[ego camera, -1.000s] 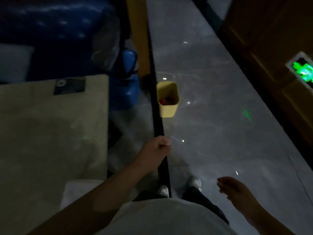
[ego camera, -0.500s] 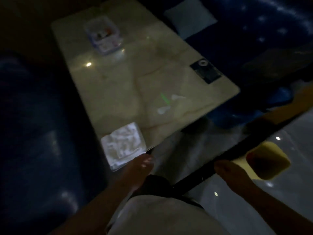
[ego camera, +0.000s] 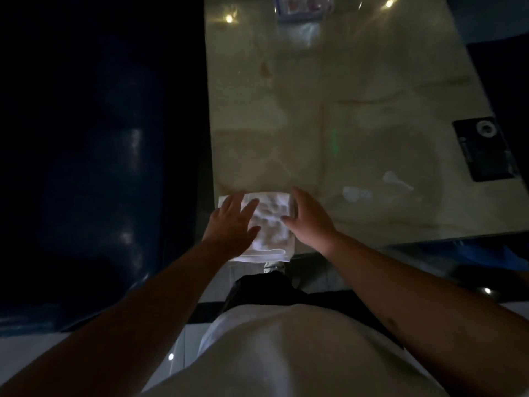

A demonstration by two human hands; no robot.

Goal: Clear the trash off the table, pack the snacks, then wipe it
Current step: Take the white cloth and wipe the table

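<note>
Both hands are over the white cloth (ego camera: 269, 222) at the near left corner of the tabletop (ego camera: 372, 116): left hand (ego camera: 229, 224) spread flat on its left half, right hand (ego camera: 310, 222) open at its right edge. The cloth's long axis runs away from the person, with the unwiped surface stretching ahead and to the right.

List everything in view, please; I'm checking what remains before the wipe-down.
table: one, pale marbled top, centre and right.
cloth: one, white, folded, on the table's near left corner.
snack box: one, clear, at the table's far edge, partly cut off.
black panel: one, at the table's right edge.
wet smears: two, pale, right of the cloth.
sofa: one, dark blue, left of the table.
left hand: open, fingers spread over the cloth's left side.
right hand: open, at the cloth's right edge.
</note>
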